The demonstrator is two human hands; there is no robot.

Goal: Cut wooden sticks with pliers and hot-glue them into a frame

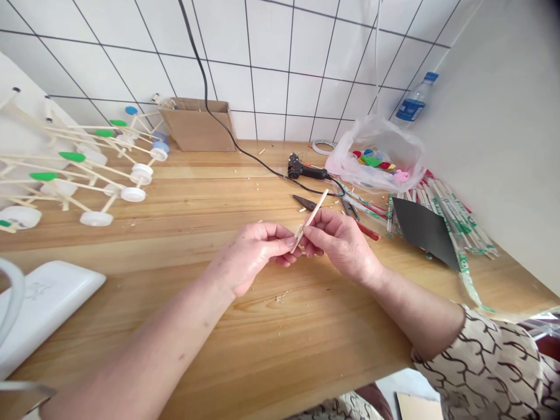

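Note:
Above the middle of the wooden table [271, 326], my two hands meet around a pale wooden stick [318, 205], likely a chopstick piece, which slants up to the right. My left hand [266, 245] pinches its lower end between thumb and fingers. Thumb and index finger of my right hand [335, 238] press on it a little higher. A shorter piece of wood seems to cross it at the fingertips, mostly hidden. Just beyond my right hand lie dark-jawed pliers [305, 202] with a red handle [367, 230], partly covered by that hand.
A black glue gun [308, 168] lies behind, its cable running up the wall. Stick-built models with bottle-cap wheels [96, 218] stand at left beside a cardboard box [196, 125]. At right are a bag of caps [376, 143], wrapped chopsticks [464, 216] and black card [426, 233].

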